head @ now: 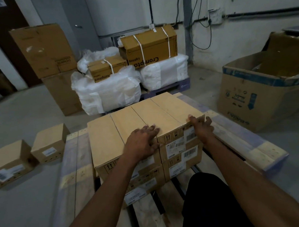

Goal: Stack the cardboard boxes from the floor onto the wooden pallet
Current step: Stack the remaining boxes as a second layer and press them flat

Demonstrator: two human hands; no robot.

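Stacked boxes, tan cardboard, centre frame: four side by side on top, flush, labelled ends facing camera, more layers beneath. Wooden pallet under them, pale slats. Two loose boxes on floor, left edge, upright, just beside each other.

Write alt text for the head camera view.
Both hands, left hand and right hand, press on the top right box of a cardboard stack on a wooden pallet; two small boxes wait on the floor left.
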